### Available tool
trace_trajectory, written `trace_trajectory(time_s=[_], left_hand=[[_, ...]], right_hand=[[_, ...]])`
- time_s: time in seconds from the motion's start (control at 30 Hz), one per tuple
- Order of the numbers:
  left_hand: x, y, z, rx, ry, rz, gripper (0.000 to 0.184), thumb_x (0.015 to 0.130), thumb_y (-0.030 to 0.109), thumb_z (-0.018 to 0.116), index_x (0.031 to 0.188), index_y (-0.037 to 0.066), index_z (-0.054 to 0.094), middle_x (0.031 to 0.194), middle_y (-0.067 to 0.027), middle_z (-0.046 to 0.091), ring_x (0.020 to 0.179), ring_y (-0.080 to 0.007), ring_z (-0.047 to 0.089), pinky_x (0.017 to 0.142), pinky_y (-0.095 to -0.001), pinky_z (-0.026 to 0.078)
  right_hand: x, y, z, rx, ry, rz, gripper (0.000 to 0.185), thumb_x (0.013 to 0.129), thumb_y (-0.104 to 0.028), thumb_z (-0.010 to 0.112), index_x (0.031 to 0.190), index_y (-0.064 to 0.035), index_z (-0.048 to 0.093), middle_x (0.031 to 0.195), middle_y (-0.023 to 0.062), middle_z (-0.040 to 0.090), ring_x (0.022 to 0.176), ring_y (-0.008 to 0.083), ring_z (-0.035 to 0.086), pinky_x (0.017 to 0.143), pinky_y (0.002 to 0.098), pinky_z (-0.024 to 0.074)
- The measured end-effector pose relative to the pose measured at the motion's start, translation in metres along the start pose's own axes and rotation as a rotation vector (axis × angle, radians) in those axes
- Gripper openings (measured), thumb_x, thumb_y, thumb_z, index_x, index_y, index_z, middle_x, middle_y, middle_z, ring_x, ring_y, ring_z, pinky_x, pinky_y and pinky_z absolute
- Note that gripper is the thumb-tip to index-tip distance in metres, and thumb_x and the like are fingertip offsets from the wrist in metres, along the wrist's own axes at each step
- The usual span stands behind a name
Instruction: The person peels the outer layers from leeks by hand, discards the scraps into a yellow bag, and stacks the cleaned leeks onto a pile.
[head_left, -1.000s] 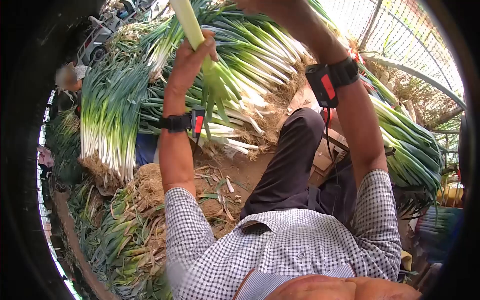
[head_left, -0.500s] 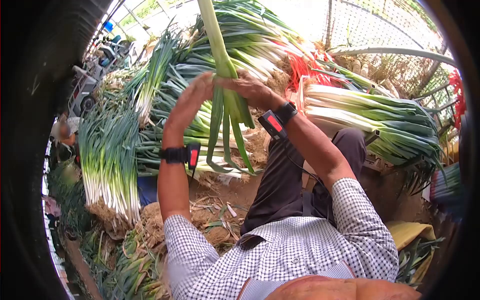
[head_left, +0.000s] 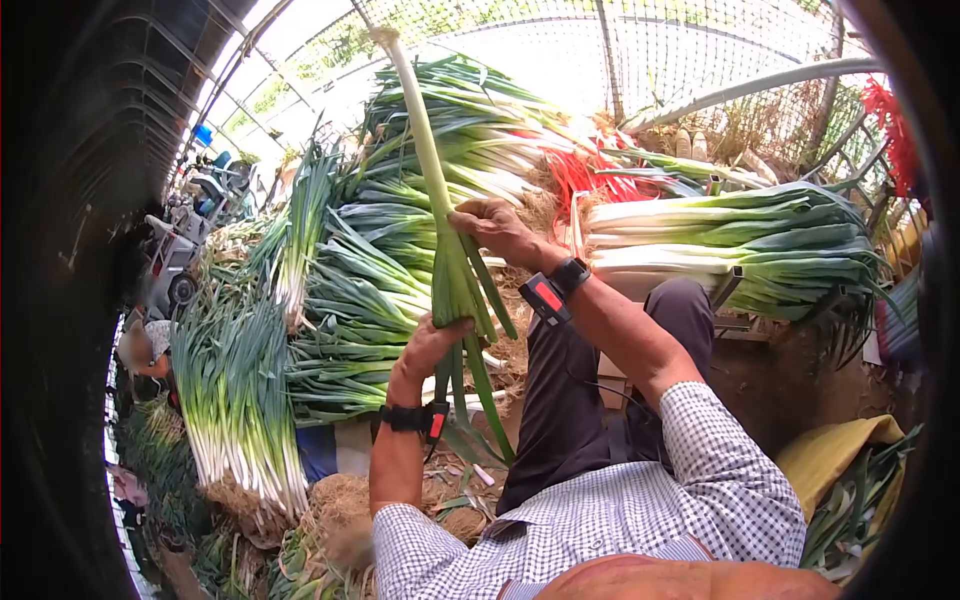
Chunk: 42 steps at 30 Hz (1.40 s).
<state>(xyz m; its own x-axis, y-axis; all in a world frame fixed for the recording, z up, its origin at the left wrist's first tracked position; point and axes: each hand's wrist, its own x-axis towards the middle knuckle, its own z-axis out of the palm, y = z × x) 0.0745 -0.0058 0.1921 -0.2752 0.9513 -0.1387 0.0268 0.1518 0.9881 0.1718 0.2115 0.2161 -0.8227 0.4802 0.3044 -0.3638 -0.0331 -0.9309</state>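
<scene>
- In front of the dark-trousered knees (head_left: 683,300), a long pale-green leek (head_left: 420,130) tilts, root end (head_left: 383,35) up, green leaves (head_left: 455,285) hanging.
- The left hand (head_left: 435,342) is clamped around its leaves.
- The right hand (head_left: 500,232) touches the stalk (head_left: 434,180) above; whether it grips, I cannot tell.
- White-and-green leeks (head_left: 390,265) lie piled beyond.

Site: looking like a farm-produce packing shelter. Green onions (head_left: 370,275) are lying heaped at left; a bundle (head_left: 740,240) is resting on a metal rack (head_left: 729,288) at right. Mesh fencing (head_left: 700,60) is enclosing the far side; a wheeled vehicle (head_left: 168,262) is standing far left.
</scene>
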Motion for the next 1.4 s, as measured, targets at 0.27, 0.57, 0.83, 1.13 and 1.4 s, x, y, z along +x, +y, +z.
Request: trace_trajectory(time_s=[0.27, 0.57, 0.83, 1.13, 1.4], left_hand=[[-0.007, 0.043, 0.017, 0.317, -0.014, -0.106, 0.048, 0.091, 0.038, 0.071, 0.121, 0.003, 0.059, 0.096, -0.0026, 0.063, 0.082, -0.0109, 0.058, 0.070, -0.0288, 0.051], [0.004, 0.018, 0.008, 0.118, 0.127, 0.005, 0.027, 0.093, 0.025, 0.068, 0.108, 0.003, 0.066, 0.091, -0.0005, 0.065, 0.085, -0.0093, 0.060, 0.077, -0.0275, 0.050], [-0.023, 0.037, -0.013, -0.113, -0.050, 0.017, 0.031, 0.096, 0.020, 0.062, 0.119, 0.000, 0.060, 0.086, -0.0053, 0.066, 0.077, -0.0132, 0.063, 0.071, -0.0286, 0.052], [-0.051, 0.025, -0.009, -0.197, -0.160, -0.195, 0.032, 0.094, 0.025, 0.065, 0.115, 0.002, 0.057, 0.087, -0.0068, 0.066, 0.079, -0.0148, 0.063, 0.072, -0.0297, 0.052], [-0.084, 0.010, -0.021, 0.042, -0.289, -0.285, 0.036, 0.090, 0.024, 0.070, 0.115, 0.001, 0.059, 0.088, -0.0042, 0.066, 0.081, -0.0126, 0.063, 0.073, -0.0286, 0.051]], right_hand=[[-0.024, 0.021, 0.010, 0.184, 0.010, 0.015, 0.029, 0.098, -0.027, 0.062, 0.105, 0.0014, 0.068, 0.085, -0.0005, 0.066, 0.073, 0.0048, 0.057, 0.066, 0.0229, 0.0480], [-0.016, 0.018, 0.021, -0.427, -0.273, -0.124, 0.025, 0.092, -0.022, 0.067, 0.095, 0.0021, 0.067, 0.077, 0.0046, 0.063, 0.070, 0.0096, 0.056, 0.064, 0.0297, 0.0471], [-0.020, -0.027, 0.039, -0.519, -0.354, -0.104, 0.026, 0.092, -0.021, 0.063, 0.082, 0.0026, 0.061, 0.065, 0.0077, 0.059, 0.056, 0.0149, 0.052, 0.055, 0.0344, 0.0448], [0.015, -0.018, -0.053, -0.951, -0.242, -0.300, 0.011, 0.094, -0.007, 0.055, 0.097, -0.0030, 0.065, 0.070, 0.0072, 0.062, 0.062, 0.0114, 0.055, 0.056, 0.0300, 0.0467], [-0.007, -0.083, -0.397, -1.337, 0.819, -0.479, 0.009, 0.082, -0.009, 0.059, 0.083, -0.0070, 0.067, 0.077, 0.0054, 0.066, 0.067, 0.0189, 0.062, 0.060, 0.0308, 0.0514]])
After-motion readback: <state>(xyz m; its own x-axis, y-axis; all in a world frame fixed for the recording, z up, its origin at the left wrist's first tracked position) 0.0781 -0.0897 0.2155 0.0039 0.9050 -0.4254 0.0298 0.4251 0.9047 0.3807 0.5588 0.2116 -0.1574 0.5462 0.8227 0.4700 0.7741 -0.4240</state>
